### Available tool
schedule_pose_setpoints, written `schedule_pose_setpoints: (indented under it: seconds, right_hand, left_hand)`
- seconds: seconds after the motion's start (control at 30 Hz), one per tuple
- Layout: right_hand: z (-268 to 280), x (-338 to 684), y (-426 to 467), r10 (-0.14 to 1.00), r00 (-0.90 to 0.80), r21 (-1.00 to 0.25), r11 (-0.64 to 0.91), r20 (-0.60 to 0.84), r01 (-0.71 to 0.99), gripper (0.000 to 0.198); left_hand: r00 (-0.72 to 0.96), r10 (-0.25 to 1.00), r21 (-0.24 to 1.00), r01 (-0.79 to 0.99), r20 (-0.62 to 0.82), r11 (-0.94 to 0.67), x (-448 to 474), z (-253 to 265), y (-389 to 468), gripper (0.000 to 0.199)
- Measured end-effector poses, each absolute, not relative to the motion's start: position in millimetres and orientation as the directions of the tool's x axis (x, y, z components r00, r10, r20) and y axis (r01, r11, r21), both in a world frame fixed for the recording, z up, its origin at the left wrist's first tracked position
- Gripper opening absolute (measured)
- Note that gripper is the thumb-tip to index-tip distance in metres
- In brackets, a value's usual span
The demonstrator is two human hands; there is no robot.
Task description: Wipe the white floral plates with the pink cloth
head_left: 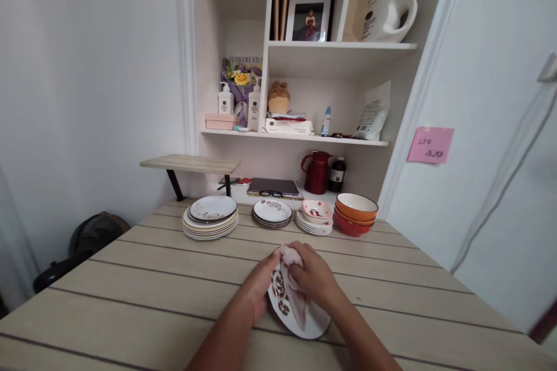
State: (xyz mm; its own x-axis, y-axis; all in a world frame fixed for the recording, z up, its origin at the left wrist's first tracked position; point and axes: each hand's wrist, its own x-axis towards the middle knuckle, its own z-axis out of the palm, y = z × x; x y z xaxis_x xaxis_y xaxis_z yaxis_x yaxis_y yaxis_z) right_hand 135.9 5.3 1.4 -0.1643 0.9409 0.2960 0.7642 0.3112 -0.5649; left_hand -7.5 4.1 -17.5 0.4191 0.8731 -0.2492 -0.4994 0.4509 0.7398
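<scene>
A white plate with a brown flower pattern (285, 308) is tilted over the front middle of the table. My left hand (260, 281) grips its left rim, the fingers partly hidden behind the plate. Bunched in my right hand (314, 272) is a pale pink cloth (296, 301), pressed on the upper part of the plate and hanging down across its face. Beyond my hands stand a tall stack of plates (213, 208), a lower stack of patterned plates (272, 212), small dishes with a pink-spotted bowl (316, 211) on top, and a stack of orange and red bowls (355, 208).
A small raised wooden stand (189, 163) is at the table's back left. Behind the stacks are a closed laptop (274, 186) with glasses on it, a red jug (317, 174) and a dark bottle (337, 175). Shelves (296, 138) rise above them.
</scene>
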Motion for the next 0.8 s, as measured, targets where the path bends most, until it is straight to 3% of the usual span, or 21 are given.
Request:
schedule_pose_setpoints:
  seconds: [0.17,0.27,0.6,0.8]
  right_hand:
    - [4.7,135.9,2.7,0.977,-0.092,-0.502,0.178,0.192,0.846,0.024]
    - [6.8,133.8,-0.2,0.975,-0.135,-0.49,0.206,0.176,0.847,0.022]
    - [0.9,126.7,-1.6,0.922,-0.22,-0.558,0.37,0.319,0.742,0.017]
    - [-4.4,131.5,5.4,0.928,-0.136,-0.556,0.319,0.347,0.768,0.034]
  left_hand:
    - [0.405,0.876,0.774,-0.454,-0.262,0.441,-7.3,-18.3,3.2,0.041]
    - [0.402,0.88,0.784,-0.447,-0.255,0.431,-7.3,-15.9,1.3,0.04]
    - [0.404,0.872,0.771,-0.449,-0.276,0.452,-8.4,-9.9,-3.2,0.045]
    - [0.404,0.881,0.787,-0.446,-0.248,0.426,-7.9,-11.5,-2.0,0.043]
